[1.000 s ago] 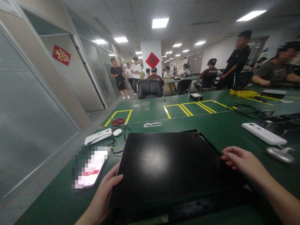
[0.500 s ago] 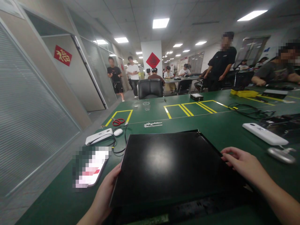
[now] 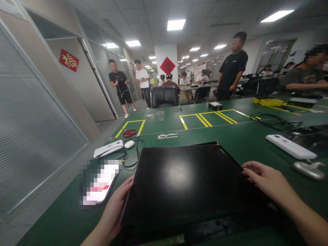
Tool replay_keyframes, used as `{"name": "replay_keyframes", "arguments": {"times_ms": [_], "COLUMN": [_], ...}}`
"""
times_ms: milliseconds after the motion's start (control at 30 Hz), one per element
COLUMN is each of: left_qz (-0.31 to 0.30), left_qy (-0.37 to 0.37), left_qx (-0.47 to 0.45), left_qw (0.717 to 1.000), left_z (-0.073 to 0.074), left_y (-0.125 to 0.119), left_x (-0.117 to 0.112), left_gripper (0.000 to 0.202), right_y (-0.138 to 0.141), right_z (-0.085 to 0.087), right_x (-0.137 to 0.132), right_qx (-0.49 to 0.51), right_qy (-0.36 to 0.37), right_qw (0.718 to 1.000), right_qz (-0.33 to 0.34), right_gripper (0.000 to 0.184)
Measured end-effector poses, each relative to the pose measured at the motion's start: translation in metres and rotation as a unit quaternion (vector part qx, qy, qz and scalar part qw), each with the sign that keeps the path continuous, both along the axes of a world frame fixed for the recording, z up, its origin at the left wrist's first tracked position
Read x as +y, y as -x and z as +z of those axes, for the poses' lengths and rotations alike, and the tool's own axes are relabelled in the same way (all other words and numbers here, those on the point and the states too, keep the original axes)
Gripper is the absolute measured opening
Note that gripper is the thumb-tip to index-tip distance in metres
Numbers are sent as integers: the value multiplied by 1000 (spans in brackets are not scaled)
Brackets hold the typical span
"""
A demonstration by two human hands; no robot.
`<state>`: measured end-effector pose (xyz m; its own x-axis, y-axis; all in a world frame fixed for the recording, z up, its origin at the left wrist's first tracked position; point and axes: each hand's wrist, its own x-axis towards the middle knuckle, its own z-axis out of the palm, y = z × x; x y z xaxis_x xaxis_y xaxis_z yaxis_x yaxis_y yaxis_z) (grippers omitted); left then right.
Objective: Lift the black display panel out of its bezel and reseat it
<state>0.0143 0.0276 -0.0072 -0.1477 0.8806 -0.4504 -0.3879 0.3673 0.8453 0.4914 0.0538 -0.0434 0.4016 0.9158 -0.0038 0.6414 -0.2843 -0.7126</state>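
Note:
A black, glossy flat screen panel (image 3: 184,184) lies tilted in front of me, a ceiling light mirrored in it. Its left edge is held by my left hand (image 3: 119,201), whose fingers pass partly out of sight underneath. On the opposite side, my right hand (image 3: 262,177) pinches the right edge with thumb and fingers closed. A thin dark frame (image 3: 229,158) shows behind the panel's top right corner and along that side. Below the panel's near edge, a dark strip and a piece of green circuit board (image 3: 164,240) are partly visible.
Left of the panel lie a phone (image 3: 106,186), a white device (image 3: 109,149) with a cable, a white mouse (image 3: 129,144) and red scissors (image 3: 130,133). A clear cup (image 3: 160,116) stands farther back. At right rest a white power bank (image 3: 290,147) and a silver mouse-shaped device (image 3: 309,170).
My hands and the panel stay almost in place. In the background, the standing person in black at right has shifted left, and two people near the glass wall have walked closer.

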Motion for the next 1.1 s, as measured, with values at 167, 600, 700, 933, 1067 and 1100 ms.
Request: {"name": "replay_keyframes", "arguments": {"times_ms": [167, 600, 700, 933, 1067, 1100], "left_qz": [7, 14, 19, 17, 9, 9], "left_qy": [-21, -26, -34, -44, -51, -51], "left_qx": [7, 6, 13, 14, 1, 1], "left_qw": [1000, 1000, 999, 999, 999, 999], "left_z": [-6, -13, -18, -30, -32, -32], "left_y": [0, 4, 5, 10, 11, 11], "left_x": [3, 4, 6, 11, 10, 10], "left_gripper": [58, 56, 56, 52, 53, 52], "right_y": [5, 5, 2, -2, -2, -1], "right_z": [9, 5, 2, -4, -2, -2], "right_x": [-1, -2, -2, -2, -2, -3], "right_qx": [-24, -49, -68, -90, -95, -98], "right_qy": [28, 20, 2, -19, -8, -6], "right_qw": [999, 999, 997, 995, 995, 994], "right_qz": [-4, 14, 22, 36, 37, 39], "right_gripper": [28, 33, 36, 45, 45, 45]}}
